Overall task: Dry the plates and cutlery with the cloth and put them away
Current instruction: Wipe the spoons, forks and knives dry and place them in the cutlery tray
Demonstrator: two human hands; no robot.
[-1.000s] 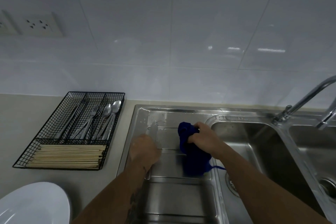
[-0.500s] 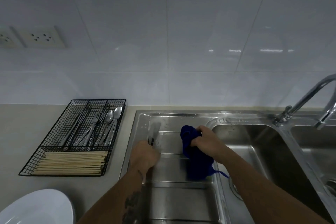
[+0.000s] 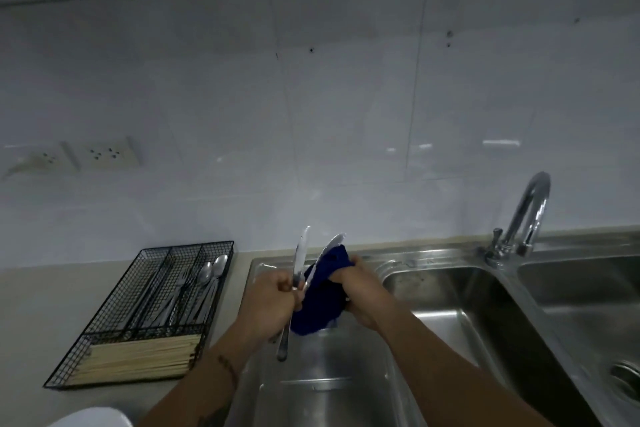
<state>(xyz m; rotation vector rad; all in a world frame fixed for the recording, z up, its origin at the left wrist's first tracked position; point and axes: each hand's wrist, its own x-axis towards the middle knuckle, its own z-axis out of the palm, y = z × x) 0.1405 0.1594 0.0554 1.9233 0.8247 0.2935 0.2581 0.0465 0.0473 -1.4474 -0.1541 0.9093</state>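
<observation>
My left hand point(image 3: 268, 302) grips two table knives point(image 3: 300, 255) by their handles, blades pointing up above the steel draining board point(image 3: 332, 392). My right hand point(image 3: 360, 291) holds a dark blue cloth point(image 3: 320, 302) bunched against the right-hand knife blade. A black wire cutlery tray point(image 3: 114, 302) on the counter to the left holds spoons, forks, knives and a row of wooden chopsticks. A white plate point(image 3: 90, 418) shows at the bottom left edge.
A double steel sink point(image 3: 450, 295) lies to the right of the draining board, with a chrome tap point(image 3: 526, 215) behind it. Wall sockets point(image 3: 100, 154) sit on the tiled wall at the left.
My left hand has lifted the knives off the draining board and stood them upright. My right hand has brought the cloth up against a blade. The camera has tilted upward.
</observation>
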